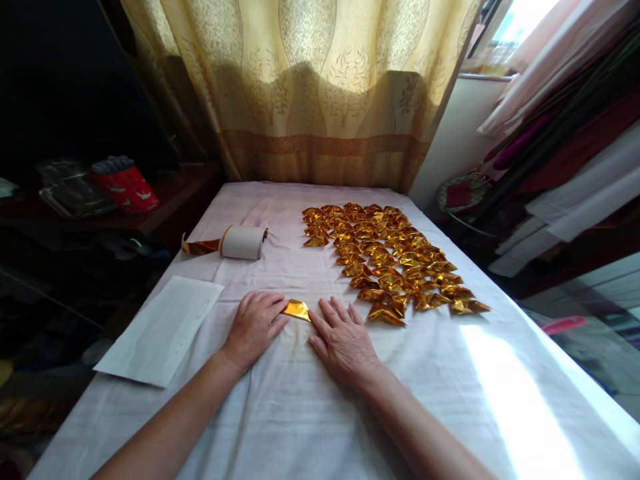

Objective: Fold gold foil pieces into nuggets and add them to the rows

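A small folded strip of shiny gold foil paper (298, 309) lies flat on the white cloth between my two hands. My left hand (255, 327) rests palm down at its left end, fingers stretched over that end and the thumb apart in front. At the right end, my right hand (345, 340) lies flat with spread fingers, the index fingertip touching the foil. Further right, rows of folded gold foil ingots (385, 277) cover part of the cloth. Whatever lies beneath the left fingertips is hidden.
A white roll (243, 243) with gold foil sticking out stands back left, and a white sheet (160, 333) lies in front of it. A red container (127, 187) and a glass jug (65, 190) sit on a dark side surface. Curtains (325, 87) hang behind; clothes (575, 167) hang right.
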The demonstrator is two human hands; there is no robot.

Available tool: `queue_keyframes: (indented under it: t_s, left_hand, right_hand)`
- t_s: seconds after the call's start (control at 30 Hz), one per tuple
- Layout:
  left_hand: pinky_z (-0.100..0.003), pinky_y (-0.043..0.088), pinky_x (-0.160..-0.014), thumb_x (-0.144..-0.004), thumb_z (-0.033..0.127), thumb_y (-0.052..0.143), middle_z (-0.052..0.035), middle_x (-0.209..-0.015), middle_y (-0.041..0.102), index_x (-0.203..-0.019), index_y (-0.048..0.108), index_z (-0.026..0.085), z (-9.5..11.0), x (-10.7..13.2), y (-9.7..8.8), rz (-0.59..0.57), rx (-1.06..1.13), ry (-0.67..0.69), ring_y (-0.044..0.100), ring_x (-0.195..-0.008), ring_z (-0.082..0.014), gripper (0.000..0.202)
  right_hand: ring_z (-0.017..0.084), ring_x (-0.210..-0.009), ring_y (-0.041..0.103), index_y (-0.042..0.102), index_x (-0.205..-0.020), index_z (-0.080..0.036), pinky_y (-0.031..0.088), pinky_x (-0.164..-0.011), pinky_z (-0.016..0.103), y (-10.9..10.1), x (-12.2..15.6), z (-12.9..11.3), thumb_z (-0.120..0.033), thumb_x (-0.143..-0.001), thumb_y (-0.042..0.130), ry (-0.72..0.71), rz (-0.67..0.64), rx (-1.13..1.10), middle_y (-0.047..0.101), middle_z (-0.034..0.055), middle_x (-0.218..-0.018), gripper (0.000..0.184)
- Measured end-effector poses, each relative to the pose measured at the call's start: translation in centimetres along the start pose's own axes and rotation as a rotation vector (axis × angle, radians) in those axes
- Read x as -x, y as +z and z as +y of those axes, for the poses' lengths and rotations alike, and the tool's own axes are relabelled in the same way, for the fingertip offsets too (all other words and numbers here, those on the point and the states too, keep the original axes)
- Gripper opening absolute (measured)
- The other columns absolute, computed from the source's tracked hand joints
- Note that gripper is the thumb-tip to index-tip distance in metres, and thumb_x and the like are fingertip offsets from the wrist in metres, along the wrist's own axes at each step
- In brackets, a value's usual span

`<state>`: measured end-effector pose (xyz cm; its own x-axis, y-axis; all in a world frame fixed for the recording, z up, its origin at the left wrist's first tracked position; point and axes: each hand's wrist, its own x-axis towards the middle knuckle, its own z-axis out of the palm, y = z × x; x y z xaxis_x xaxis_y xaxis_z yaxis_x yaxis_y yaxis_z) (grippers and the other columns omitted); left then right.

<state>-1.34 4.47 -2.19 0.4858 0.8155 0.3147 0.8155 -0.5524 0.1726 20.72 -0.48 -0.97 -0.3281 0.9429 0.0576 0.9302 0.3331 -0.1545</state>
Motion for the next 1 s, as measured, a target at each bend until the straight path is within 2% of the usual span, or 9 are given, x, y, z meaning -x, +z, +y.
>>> queue_keyframes:
  t_s: [0.07, 0.13, 0.33, 0.53, 0.67, 0.73, 0.8, 0.9, 1.0]
  left_hand:
    - [-0.040, 0.043, -0.091, -0.091, 0.032, 0.061, -0.0053, -0.109, 0.071, -0.110, 0.069, 0.025, -0.1, -0.5, -0.5, -0.020, 0.003, 0.010, 0.061, -0.101, -0.0223, 0.022]
    - [-0.037, 0.044, -0.084, -0.090, 0.032, 0.063, -0.0041, -0.099, 0.070, -0.105, 0.070, 0.024, -0.2, -1.0, -1.0, -0.060, -0.026, 0.031, 0.061, -0.092, -0.0215, 0.018]
    - [-0.034, 0.041, -0.079, -0.091, 0.034, 0.061, -0.0040, -0.090, 0.068, -0.097, 0.069, 0.022, -0.2, -2.0, -1.9, -0.118, -0.090, 0.107, 0.060, -0.086, -0.0203, 0.015]
    - [-0.033, 0.043, -0.083, -0.096, 0.031, 0.054, -0.0045, -0.093, 0.071, -0.094, 0.068, 0.021, 0.3, -1.9, -2.1, -0.167, 0.003, 0.015, 0.064, -0.092, -0.0207, 0.018]
    - [-0.025, 0.045, -0.070, -0.099, 0.028, 0.048, 0.0019, -0.086, 0.072, -0.103, 0.063, 0.023, 0.8, -1.4, -2.2, -0.169, 0.045, -0.058, 0.067, -0.079, -0.0143, 0.016]
    - [-0.026, 0.045, -0.066, -0.098, 0.029, 0.051, 0.0019, -0.079, 0.071, -0.104, 0.061, 0.022, 1.0, -1.2, -2.0, -0.167, 0.031, -0.109, 0.067, -0.073, -0.0156, 0.014]
    - [-0.030, 0.046, -0.068, -0.095, 0.029, 0.056, -0.0013, -0.078, 0.070, -0.100, 0.062, 0.020, 1.2, -1.1, -1.8, -0.158, -0.003, -0.144, 0.066, -0.074, -0.0196, 0.013]
    - [-0.036, 0.047, -0.079, -0.092, 0.027, 0.060, -0.0079, -0.091, 0.068, -0.097, 0.063, 0.017, 1.4, -0.6, -1.4, -0.118, -0.058, -0.172, 0.063, -0.088, -0.0248, 0.012]
    - [-0.037, 0.047, -0.086, -0.093, 0.023, 0.057, -0.0078, -0.103, 0.066, -0.098, 0.066, 0.020, 2.0, 0.6, -0.9, -0.026, -0.071, -0.092, 0.060, -0.097, -0.0236, 0.010]
  right_hand:
    - [0.033, -0.139, 0.038, 0.057, -0.135, -0.029, 0.026, -0.112, 0.054, -0.2, -0.3, -0.1, -0.042, -0.097, 0.050, 0.001, 0.023, 0.005, 0.050, 0.0093, -0.147, 0.041]
    - [0.031, -0.135, 0.043, 0.062, -0.129, -0.027, 0.029, -0.111, 0.051, -0.3, -0.8, -0.3, -0.038, -0.097, 0.052, -0.010, 0.045, 0.004, 0.056, 0.0081, -0.141, 0.035]
    - [0.025, -0.122, 0.054, 0.067, -0.118, -0.023, 0.040, -0.101, 0.039, -0.1, -2.0, -0.4, -0.026, -0.094, 0.059, -0.072, 0.117, -0.001, 0.064, 0.0061, -0.131, 0.025]
    - [0.020, -0.103, 0.061, 0.071, -0.098, -0.021, 0.042, -0.091, 0.035, -0.2, -2.6, 0.2, -0.021, -0.096, 0.055, -0.069, 0.218, -0.086, 0.071, 0.0059, -0.113, 0.016]
    - [0.020, -0.104, 0.061, 0.072, -0.085, -0.020, 0.043, -0.089, 0.034, -0.3, -3.2, 0.2, -0.022, -0.095, 0.053, 0.061, 0.184, -0.222, 0.071, 0.0060, -0.112, 0.021]
    - [0.022, -0.106, 0.060, 0.072, -0.081, -0.021, 0.042, -0.090, 0.035, -0.1, -3.5, 0.0, -0.022, -0.094, 0.054, 0.103, 0.162, -0.220, 0.071, 0.0061, -0.111, 0.023]
    - [0.023, -0.111, 0.057, 0.072, -0.080, -0.021, 0.040, -0.092, 0.036, 0.3, -3.7, -0.4, -0.022, -0.093, 0.055, 0.113, 0.186, -0.195, 0.070, 0.0067, -0.113, 0.021]
    - [0.024, -0.115, 0.054, 0.071, -0.081, -0.020, 0.039, -0.094, 0.037, 1.1, -3.7, -0.8, -0.023, -0.092, 0.057, 0.123, 0.260, -0.175, 0.068, 0.0074, -0.118, 0.018]
    - [0.024, -0.111, 0.055, 0.070, -0.083, -0.021, 0.039, -0.092, 0.037, 1.8, -3.7, -0.9, -0.024, -0.093, 0.056, 0.151, 0.309, -0.178, 0.069, 0.0078, -0.116, 0.018]
